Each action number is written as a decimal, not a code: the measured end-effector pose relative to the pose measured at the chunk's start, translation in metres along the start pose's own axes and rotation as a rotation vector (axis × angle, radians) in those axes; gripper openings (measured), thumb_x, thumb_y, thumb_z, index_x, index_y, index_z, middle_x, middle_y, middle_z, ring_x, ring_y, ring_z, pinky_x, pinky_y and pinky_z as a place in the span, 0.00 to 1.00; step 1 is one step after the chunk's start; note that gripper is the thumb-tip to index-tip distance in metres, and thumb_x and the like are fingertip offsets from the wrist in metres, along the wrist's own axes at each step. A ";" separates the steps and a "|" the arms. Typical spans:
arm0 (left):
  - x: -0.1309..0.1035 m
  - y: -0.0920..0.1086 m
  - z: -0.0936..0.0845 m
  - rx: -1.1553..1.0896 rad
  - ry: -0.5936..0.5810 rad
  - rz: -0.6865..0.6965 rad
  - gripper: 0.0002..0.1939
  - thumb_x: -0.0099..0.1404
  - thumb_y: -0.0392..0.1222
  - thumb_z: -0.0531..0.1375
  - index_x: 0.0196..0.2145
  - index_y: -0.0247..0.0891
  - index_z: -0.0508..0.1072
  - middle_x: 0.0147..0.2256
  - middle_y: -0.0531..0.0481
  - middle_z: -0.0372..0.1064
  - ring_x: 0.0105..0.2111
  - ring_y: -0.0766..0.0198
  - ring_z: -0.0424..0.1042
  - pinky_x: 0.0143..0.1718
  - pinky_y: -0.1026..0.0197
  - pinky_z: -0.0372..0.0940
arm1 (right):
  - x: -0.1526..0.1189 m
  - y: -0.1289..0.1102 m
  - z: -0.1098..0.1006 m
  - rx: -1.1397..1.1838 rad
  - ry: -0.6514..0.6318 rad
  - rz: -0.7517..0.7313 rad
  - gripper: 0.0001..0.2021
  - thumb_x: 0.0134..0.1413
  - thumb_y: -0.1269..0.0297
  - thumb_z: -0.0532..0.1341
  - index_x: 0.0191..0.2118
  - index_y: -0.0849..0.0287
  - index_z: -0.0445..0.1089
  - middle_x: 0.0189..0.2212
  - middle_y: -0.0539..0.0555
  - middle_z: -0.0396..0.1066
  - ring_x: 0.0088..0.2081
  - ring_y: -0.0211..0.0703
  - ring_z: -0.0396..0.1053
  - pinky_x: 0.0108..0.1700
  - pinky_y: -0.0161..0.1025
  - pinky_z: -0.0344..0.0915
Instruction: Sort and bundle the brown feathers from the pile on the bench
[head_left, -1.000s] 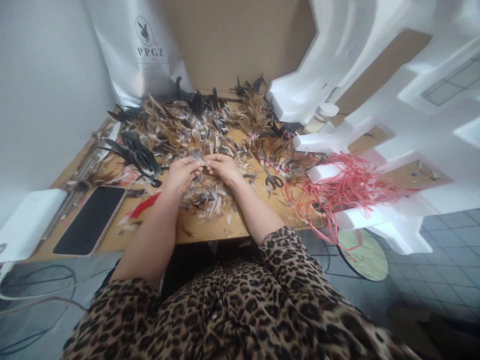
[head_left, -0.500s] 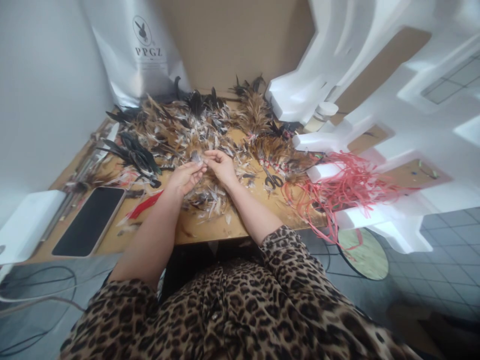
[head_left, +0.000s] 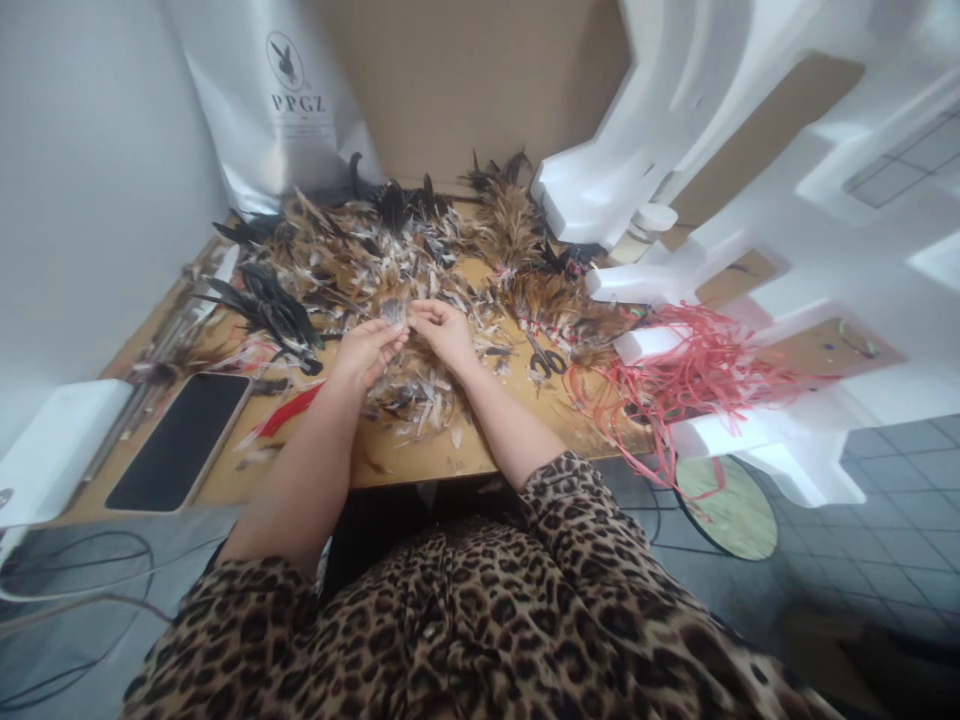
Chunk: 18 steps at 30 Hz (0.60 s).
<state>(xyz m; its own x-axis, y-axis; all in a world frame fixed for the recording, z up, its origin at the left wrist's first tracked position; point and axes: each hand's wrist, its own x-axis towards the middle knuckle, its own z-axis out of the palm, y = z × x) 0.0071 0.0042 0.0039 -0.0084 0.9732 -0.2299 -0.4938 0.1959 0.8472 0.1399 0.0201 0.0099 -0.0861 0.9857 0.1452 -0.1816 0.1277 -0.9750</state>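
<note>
Over the feather-strewn table, my left hand (head_left: pixel 367 353) pinches a small greyish feather (head_left: pixel 392 312) between thumb and fingers. My right hand (head_left: pixel 445 335) meets it fingertip to fingertip, its thumb and forefinger closed at the feather's edge. How the feather sits between the right fingertips is too small to see clearly. Behind both hands spreads a heap of brown, white and black feathers (head_left: pixel 330 250). Loose pale feathers (head_left: pixel 420 400) lie just below the wrists. By the left forearm is a red strip (head_left: pixel 291 410).
Black-handled scissors (head_left: pixel 547 360) lie right of my right hand, near brown feather bundles (head_left: pixel 559 305). Red ribbons (head_left: pixel 697 365) hang over white foam (head_left: pixel 709 435) on the right. A phone (head_left: pixel 180 440) and white box (head_left: pixel 64 450) are at left; a silver bag (head_left: pixel 285 150) stands behind.
Both hands stay nearly in place. My left hand has shifted very slightly left, and the fingertips have moved a little around the feather.
</note>
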 end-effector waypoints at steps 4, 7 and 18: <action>0.000 0.000 -0.001 0.041 0.009 0.017 0.06 0.47 0.28 0.66 0.26 0.29 0.74 0.24 0.47 0.72 0.22 0.74 0.70 0.25 0.75 0.65 | 0.001 -0.004 -0.001 0.040 0.055 0.052 0.09 0.40 0.67 0.65 0.32 0.61 0.71 0.26 0.48 0.73 0.30 0.34 0.69 0.41 0.35 0.66; -0.001 -0.001 0.000 0.071 -0.004 0.001 0.07 0.46 0.28 0.66 0.26 0.29 0.75 0.24 0.47 0.72 0.22 0.74 0.70 0.25 0.74 0.65 | 0.002 -0.005 -0.002 0.109 0.091 0.111 0.09 0.43 0.63 0.64 0.32 0.61 0.72 0.25 0.49 0.74 0.28 0.33 0.68 0.36 0.33 0.66; -0.005 -0.004 0.000 0.079 -0.136 -0.111 0.04 0.48 0.28 0.66 0.24 0.28 0.74 0.21 0.49 0.69 0.21 0.74 0.67 0.23 0.74 0.63 | 0.001 0.003 0.004 0.120 0.144 0.082 0.11 0.45 0.58 0.63 0.32 0.61 0.70 0.26 0.49 0.73 0.25 0.31 0.65 0.33 0.31 0.64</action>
<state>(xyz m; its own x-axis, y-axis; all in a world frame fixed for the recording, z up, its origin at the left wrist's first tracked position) 0.0089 -0.0009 0.0018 0.1628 0.9513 -0.2617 -0.4154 0.3067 0.8564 0.1355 0.0206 0.0079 0.0342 0.9989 0.0318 -0.2959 0.0406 -0.9544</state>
